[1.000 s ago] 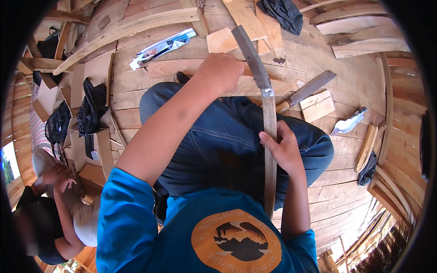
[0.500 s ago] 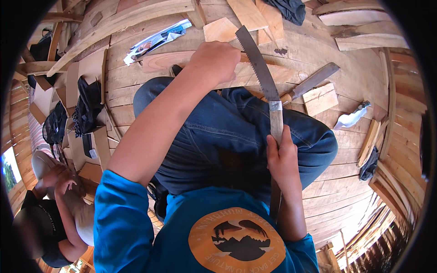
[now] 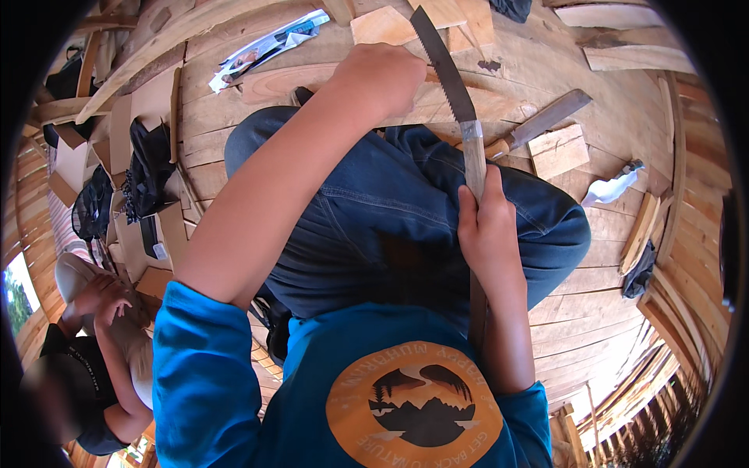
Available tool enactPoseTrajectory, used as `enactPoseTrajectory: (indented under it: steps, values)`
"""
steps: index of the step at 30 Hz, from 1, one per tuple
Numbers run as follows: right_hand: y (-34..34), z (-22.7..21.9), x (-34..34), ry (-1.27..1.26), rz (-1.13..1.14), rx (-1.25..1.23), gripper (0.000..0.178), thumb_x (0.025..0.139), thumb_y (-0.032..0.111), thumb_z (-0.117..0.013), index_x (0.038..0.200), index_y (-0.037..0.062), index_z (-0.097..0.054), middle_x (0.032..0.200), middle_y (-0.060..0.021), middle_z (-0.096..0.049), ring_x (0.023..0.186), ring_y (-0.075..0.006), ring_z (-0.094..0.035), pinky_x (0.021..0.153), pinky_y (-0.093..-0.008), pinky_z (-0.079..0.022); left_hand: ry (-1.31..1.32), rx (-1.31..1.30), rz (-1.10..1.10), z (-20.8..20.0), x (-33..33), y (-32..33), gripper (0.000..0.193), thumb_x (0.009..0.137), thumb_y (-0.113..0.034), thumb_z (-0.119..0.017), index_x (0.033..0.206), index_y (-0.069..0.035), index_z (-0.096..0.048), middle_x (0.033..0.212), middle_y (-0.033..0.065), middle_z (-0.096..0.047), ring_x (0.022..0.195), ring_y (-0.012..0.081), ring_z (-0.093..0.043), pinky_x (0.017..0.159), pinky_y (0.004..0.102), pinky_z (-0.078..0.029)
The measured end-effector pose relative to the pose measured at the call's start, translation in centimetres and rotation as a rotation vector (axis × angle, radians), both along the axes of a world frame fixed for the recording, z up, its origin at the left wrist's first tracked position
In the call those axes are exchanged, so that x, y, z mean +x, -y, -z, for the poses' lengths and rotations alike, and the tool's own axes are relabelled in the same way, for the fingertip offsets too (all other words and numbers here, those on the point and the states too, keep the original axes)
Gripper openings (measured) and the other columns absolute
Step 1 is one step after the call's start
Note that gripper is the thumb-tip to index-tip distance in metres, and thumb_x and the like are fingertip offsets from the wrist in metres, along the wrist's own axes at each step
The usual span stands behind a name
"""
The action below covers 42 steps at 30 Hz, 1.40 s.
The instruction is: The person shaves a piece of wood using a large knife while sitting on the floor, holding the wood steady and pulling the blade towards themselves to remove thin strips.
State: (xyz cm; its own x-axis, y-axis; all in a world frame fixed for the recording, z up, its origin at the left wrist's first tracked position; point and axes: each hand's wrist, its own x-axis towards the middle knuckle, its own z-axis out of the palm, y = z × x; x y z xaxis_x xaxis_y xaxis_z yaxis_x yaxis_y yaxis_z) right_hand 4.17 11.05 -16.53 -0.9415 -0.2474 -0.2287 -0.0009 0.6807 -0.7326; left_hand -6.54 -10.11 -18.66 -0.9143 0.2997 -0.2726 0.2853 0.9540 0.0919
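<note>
My right hand (image 3: 489, 218) is wrapped around the wooden handle of a curved pruning saw (image 3: 445, 74). The toothed edge faces left and the tip points away from me. My left hand (image 3: 382, 78) is a closed fist just left of the teeth, palm side down; whatever it may hold is hidden from view. Below the left hand are my crossed legs in dark jeans. Beneath and behind the fist and blade lies a long wooden board (image 3: 289, 83).
A machete (image 3: 546, 121) lies right of the saw, beside a small wood block (image 3: 559, 150). A white wrapper (image 3: 615, 187) is farther right. An opened package (image 3: 269, 51) rests at the far left. Cardboard boxes (image 3: 160, 97) and a seated person (image 3: 101, 366) are on the left.
The saw and my right hand have moved farther from my body. My left fist has shifted slightly right and away, closer to the teeth. The whole view has tilted a little.
</note>
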Motion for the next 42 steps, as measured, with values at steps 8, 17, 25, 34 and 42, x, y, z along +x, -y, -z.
enactPoseTrajectory:
  steps: [8,17,25,34,42]
  values:
    - [-0.7,-1.1,1.4,0.058,0.04,-0.011,0.019,0.097,0.002,-0.054,0.114,0.0018,-0.045,0.071,-0.0299,-0.06,0.073,-0.0515,-0.061,0.054,-0.0567,-0.043,0.077,-0.021,-0.006,-0.9,0.0,-1.1,0.027,0.074,-0.022,-0.079,0.097,-0.008,-0.074,0.093,0.0106,-0.073,0.093,0.0283,-0.071,0.08,0.0395,-0.058]
    - [0.1,0.0,-0.1,-0.034,0.047,-0.038,0.017,0.097,0.002,-0.054,0.113,0.0001,-0.047,0.07,-0.0294,-0.06,0.074,-0.0512,-0.062,0.056,-0.0503,-0.047,0.115,-0.024,-0.035,0.7,-1.0,-0.2,0.037,0.076,-0.033,-0.081,0.104,-0.008,-0.075,0.1,0.0121,-0.073,0.095,0.0291,-0.071,0.083,0.0404,-0.058]
    - [-2.2,-1.4,3.5,0.063,0.077,-0.073,0.017,0.099,0.006,-0.054,0.113,-0.0017,-0.05,0.064,-0.0137,-0.056,0.054,-0.0247,-0.06,0.051,-0.0355,-0.044,0.203,0.009,-0.018,-1.7,-1.6,0.2,0.031,0.076,-0.026,-0.076,0.09,0.001,-0.073,0.095,0.0225,-0.072,0.094,0.0368,-0.069,0.084,0.0455,-0.056]
    - [-0.5,0.1,-0.1,-0.016,0.017,-0.049,0.019,0.097,0.003,-0.055,0.114,-0.0012,-0.048,0.071,-0.0288,-0.06,0.076,-0.0512,-0.062,0.057,-0.0509,-0.047,0.156,0.069,0.012,-1.9,-1.2,0.6,0.031,0.075,-0.026,-0.077,0.091,0.001,-0.073,0.096,0.0227,-0.071,0.094,0.0375,-0.069,0.085,0.0452,-0.055]
    - [-2.1,-2.1,3.1,0.119,0.06,-0.047,0.023,0.096,0.003,-0.055,0.117,-0.0016,-0.048,0.074,-0.0295,-0.062,0.075,-0.051,-0.063,0.06,-0.0517,-0.049,0.197,0.014,-0.045,-1.2,-1.4,0.8,0.033,0.075,-0.026,-0.078,0.09,0.002,-0.072,0.096,0.0235,-0.071,0.094,0.0373,-0.069,0.085,0.045,-0.055]
